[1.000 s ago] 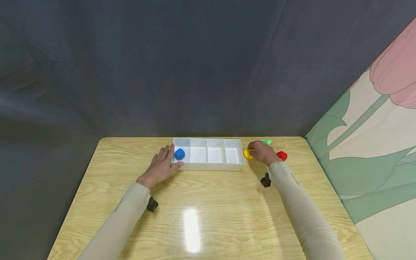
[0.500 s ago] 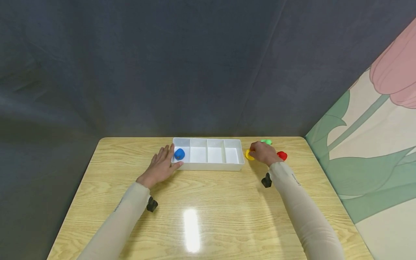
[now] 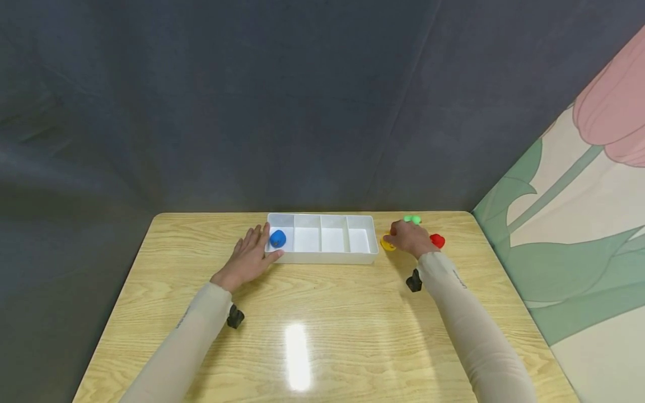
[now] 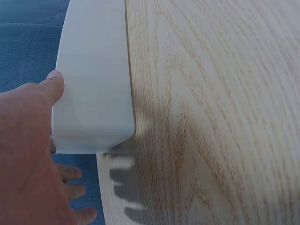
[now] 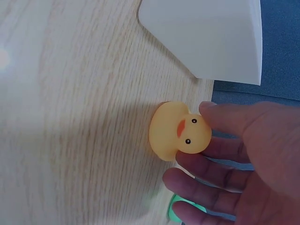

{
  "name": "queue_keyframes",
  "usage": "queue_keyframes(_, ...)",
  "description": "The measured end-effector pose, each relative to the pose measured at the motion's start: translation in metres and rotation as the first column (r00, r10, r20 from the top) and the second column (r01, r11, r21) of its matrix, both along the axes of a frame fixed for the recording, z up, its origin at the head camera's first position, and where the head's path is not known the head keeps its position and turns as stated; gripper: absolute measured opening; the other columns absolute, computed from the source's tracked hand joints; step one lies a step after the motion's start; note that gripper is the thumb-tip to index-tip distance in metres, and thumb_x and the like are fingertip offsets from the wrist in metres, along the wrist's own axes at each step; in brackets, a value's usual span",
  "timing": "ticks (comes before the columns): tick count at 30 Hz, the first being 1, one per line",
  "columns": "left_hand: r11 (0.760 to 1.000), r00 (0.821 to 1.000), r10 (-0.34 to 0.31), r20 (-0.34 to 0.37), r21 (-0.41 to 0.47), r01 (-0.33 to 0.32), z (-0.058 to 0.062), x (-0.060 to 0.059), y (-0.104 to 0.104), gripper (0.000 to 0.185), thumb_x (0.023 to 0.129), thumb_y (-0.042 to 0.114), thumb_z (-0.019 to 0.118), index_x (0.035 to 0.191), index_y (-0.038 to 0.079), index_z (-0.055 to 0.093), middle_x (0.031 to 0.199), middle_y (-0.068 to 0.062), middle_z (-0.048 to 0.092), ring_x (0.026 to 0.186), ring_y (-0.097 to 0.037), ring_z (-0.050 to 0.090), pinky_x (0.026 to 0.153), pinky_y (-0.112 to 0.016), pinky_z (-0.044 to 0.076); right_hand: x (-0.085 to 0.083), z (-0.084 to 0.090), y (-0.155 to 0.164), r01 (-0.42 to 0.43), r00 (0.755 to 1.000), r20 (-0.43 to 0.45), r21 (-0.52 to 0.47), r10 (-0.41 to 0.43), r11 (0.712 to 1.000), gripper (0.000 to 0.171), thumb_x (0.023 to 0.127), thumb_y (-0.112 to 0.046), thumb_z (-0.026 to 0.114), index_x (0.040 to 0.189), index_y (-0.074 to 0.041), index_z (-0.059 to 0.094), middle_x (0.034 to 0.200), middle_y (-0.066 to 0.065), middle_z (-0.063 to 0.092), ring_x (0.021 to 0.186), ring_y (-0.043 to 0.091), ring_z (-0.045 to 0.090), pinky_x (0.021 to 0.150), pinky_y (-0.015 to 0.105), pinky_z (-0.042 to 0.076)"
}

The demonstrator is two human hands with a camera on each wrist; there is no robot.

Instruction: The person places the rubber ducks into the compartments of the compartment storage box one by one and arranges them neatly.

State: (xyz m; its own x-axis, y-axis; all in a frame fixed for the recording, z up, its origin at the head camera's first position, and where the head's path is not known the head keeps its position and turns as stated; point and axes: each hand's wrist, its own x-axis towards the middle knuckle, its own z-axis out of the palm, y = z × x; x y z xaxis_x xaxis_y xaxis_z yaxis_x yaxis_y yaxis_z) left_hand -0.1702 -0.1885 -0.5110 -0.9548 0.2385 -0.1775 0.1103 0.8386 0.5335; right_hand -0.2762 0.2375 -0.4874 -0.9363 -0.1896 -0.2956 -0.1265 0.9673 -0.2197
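A white tray (image 3: pixel 322 258) with several compartments in a row lies near the table's far edge. In its leftmost compartment sits a small blue object (image 3: pixel 277 239). My left hand (image 3: pixel 247 264) rests at the tray's left end, fingers extended; in the left wrist view its thumb (image 4: pixel 54 86) touches the rim. Just right of the tray, my right hand (image 3: pixel 409 238) holds a yellow rubber duck (image 5: pixel 168 129) by the head between thumb and fingers. The duck faces up toward the right wrist camera, at or close to the tabletop.
Beyond the right hand lies a light green object (image 3: pixel 412 219), and to its right a red one (image 3: pixel 437 240); their kinds are unclear from here. A dark curtain (image 3: pixel 312 112) hangs behind the table's far edge (image 3: pixel 211 213). A patterned cloth (image 3: pixel 579 240) borders the right side.
The yellow duck has shifted slightly right, away from the tray, and turned a little under my right fingers. My left hand and the tray stay practically where they were.
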Motion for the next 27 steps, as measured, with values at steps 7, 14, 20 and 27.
queue_keyframes(7,1.0,1.0,0.003,-0.004,-0.007,-0.003,0.002,0.0,0.0,0.088,0.1,0.062,0.037,0.16,0.017,-0.01,0.168,-0.018,-0.005,0.156,-0.04,-0.006,0.124,-0.063,0.003,0.002,0.004,0.002,0.006,1.0,-0.002,0.006,-0.006,1.0,0.04,0.1,-0.042,0.053,0.102,-0.006,0.068,0.076,0.003,0.06,0.067,0.019,0.052,0.056,0.029,0.039)
queue_keyframes(14,0.999,1.0,0.007,-0.01,-0.032,-0.008,0.001,-0.001,0.0,0.088,0.1,0.064,0.036,0.16,0.017,-0.008,0.168,-0.019,-0.003,0.156,-0.04,-0.003,0.124,-0.063,0.004,0.003,0.011,0.007,-0.018,0.999,-0.032,-0.054,0.017,0.998,0.036,0.098,-0.039,0.057,0.103,-0.006,0.069,0.096,0.009,0.07,0.08,0.022,0.059,0.064,0.032,0.047)
queue_keyframes(20,1.0,1.0,0.0,0.0,0.004,0.0,0.002,0.001,0.0,0.088,0.1,0.063,0.037,0.16,0.016,-0.009,0.168,-0.019,-0.004,0.156,-0.041,-0.006,0.124,-0.064,0.002,0.002,0.007,0.013,-0.023,0.998,0.056,-0.101,0.029,0.995,0.047,0.095,-0.04,0.062,0.122,-0.002,0.064,0.123,0.017,0.067,0.106,0.031,0.066,0.089,0.048,0.055)
queue_keyframes(27,1.0,1.0,0.008,-0.006,0.014,-0.008,0.003,0.003,0.002,0.087,0.101,0.06,0.039,0.16,0.015,-0.007,0.168,-0.019,-0.002,0.156,-0.041,-0.004,0.124,-0.064,0.003,0.005,0.002,0.012,0.01,0.995,0.097,-0.127,0.002,0.992,0.051,0.093,-0.038,0.066,0.127,-0.001,0.061,0.128,0.019,0.065,0.112,0.035,0.063,0.095,0.052,0.053)
